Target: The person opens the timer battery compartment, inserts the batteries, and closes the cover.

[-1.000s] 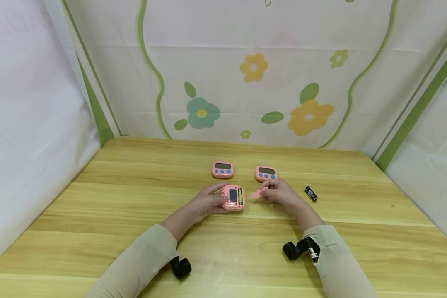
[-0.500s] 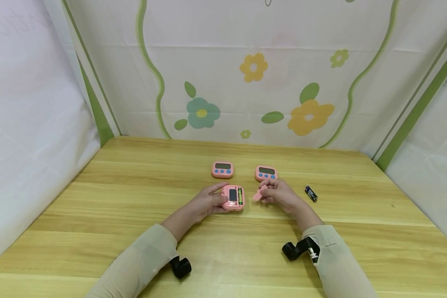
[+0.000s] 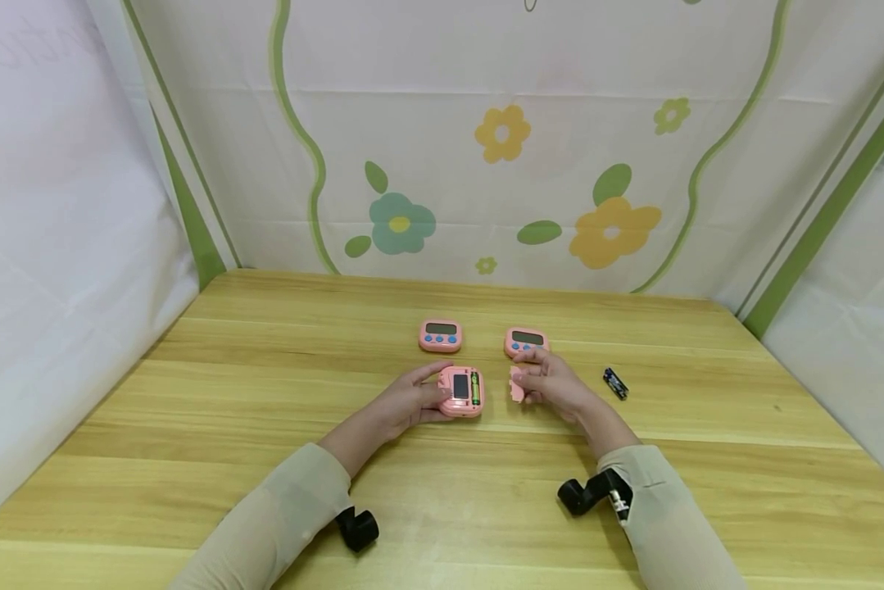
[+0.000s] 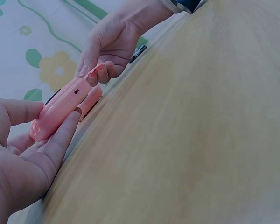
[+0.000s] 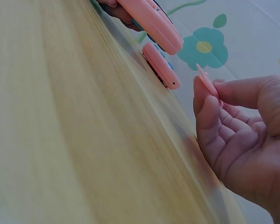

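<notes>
My left hand [image 3: 412, 397] grips a pink digital timer [image 3: 460, 392] by its left side, back turned up. Along the right of its back the battery slot lies uncovered, with a green battery [image 3: 475, 388] inside. Thumb and fingers squeeze the timer's edges in the left wrist view. To the right, apart from the timer, my right hand [image 3: 555, 383] pinches a small pink battery cover [image 3: 516, 384] between thumb and fingers. The right wrist view shows that cover [image 5: 207, 85] nearly edge-on, its tabs pointing away from the palm.
Two more pink timers lie face up behind the hands: a left one [image 3: 440, 336] and a right one [image 3: 526, 341], partly hidden by the right fingers. A dark battery pack or pair [image 3: 615, 383] lies right of the right hand. A printed curtain [image 3: 442, 180] borders the wooden table [image 3: 265, 369].
In the right fingers the battery cover has turned from pointing left to standing lengthwise, alongside the timer's slot. The left hand and its timer have stayed put.
</notes>
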`<state>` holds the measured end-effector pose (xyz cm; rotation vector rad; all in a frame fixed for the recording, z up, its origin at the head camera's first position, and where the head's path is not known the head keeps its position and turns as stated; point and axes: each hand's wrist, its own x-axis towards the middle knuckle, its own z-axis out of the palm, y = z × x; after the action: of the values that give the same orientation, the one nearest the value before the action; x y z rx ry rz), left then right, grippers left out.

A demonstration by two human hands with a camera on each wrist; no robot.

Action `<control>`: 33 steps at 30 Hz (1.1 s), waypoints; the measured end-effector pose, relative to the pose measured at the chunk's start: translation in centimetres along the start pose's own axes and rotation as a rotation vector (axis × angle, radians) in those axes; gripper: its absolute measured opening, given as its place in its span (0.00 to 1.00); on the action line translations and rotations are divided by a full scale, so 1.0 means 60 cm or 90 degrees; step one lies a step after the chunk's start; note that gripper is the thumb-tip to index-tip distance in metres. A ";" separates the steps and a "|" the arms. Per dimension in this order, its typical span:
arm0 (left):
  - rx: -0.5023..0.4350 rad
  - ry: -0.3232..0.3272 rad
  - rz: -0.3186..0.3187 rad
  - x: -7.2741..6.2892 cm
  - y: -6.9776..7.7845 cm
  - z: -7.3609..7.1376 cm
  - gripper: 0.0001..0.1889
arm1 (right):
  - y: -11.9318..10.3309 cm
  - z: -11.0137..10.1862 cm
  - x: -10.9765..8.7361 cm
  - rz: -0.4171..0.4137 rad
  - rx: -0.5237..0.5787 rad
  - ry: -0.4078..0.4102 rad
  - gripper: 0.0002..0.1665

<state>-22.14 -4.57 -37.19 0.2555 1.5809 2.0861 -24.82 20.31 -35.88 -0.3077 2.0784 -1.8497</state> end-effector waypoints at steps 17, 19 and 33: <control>0.004 0.005 0.007 -0.002 0.002 -0.002 0.29 | -0.007 0.023 0.005 0.011 0.009 0.053 0.21; 0.003 0.002 0.009 -0.002 0.001 -0.003 0.29 | -0.009 0.030 0.006 0.002 0.014 0.060 0.22; -0.004 -0.001 0.005 -0.003 0.002 -0.004 0.29 | -0.020 0.073 -0.001 -0.031 0.006 0.031 0.20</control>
<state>-22.15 -4.88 -37.14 0.2616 1.5747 2.0954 -23.16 16.15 -35.12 -0.3161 2.1124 -1.9123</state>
